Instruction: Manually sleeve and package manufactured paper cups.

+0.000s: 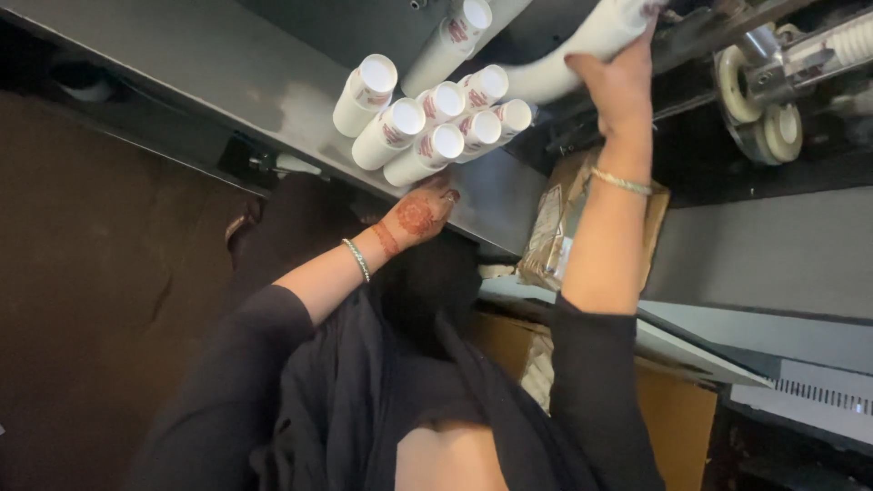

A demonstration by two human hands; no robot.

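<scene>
Left hand [420, 215]: rested on grey ledge [227, 86], below cup stacks [432, 118]; nothing gripped.
Right hand [620, 84]: closed around long cup stack [582, 50].

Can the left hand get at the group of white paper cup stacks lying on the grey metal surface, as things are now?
Probably yes. The left hand rests on the grey metal surface right below the white cup stacks, its fingers about at the nearest stack, with nothing between. The right hand is away on a separate long stack.
</scene>
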